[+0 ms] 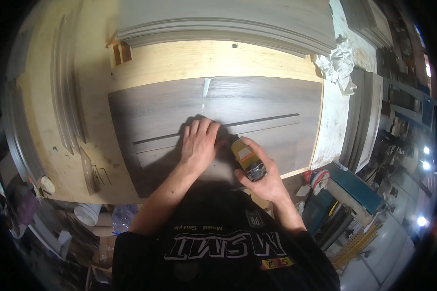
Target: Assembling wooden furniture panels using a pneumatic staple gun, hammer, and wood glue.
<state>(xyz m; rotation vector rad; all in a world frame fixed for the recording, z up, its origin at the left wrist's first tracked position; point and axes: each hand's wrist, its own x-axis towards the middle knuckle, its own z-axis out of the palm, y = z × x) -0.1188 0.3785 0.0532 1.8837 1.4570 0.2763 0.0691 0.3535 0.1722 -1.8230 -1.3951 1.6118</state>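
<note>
— What is that person holding?

— A small yellow power tool (248,158). It is chunky, with a dark grey end. The right hand (264,177) is wrapped tight around it, fingers closed on its body. The tool sits at the near edge of a big grey board (179,104).

— And the other hand?

— The left hand (198,144) lies flat on the grey board, fingers spread and pressing down, just beside the tool. It holds nothing.

— What does the board look like?

— It is wide and grey, with wood lines in it. A long thin groove (257,120) runs across it, and the left hand covers part of the groove. The board lies on a pale wooden bench (189,58).

— What else is around?

— A stack of grey boards (228,22) sits at the far side of the bench. Some thin grey strips (65,92) lie on the left. A crumpled white rag (340,65) is at the right corner. More grey panels (366,121) lean beside the bench on the right.

— Can you see the tool's tip?

— No, the hands hide it.
</note>
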